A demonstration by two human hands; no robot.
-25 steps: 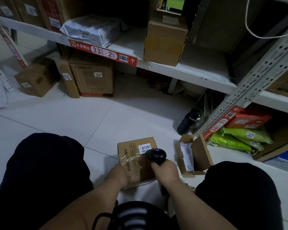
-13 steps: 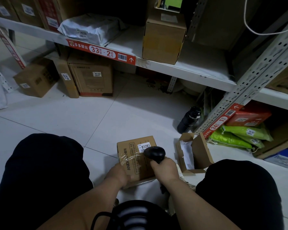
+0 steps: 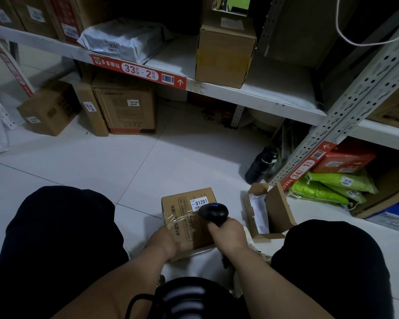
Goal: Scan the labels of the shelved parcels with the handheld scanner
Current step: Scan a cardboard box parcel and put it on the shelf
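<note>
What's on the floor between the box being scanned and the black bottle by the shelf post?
In the head view, only bare white floor tile separates the taped cardboard box from the black bottle.

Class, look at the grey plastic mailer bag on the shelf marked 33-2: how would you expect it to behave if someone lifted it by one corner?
The grey mailer bag would probably sag rather than stay flat, since its skin is wrinkled and soft-looking. Its glossy film may be somewhat slippery. Lying broad and low on the shelf, it seems unlikely to tip or roll.
</note>
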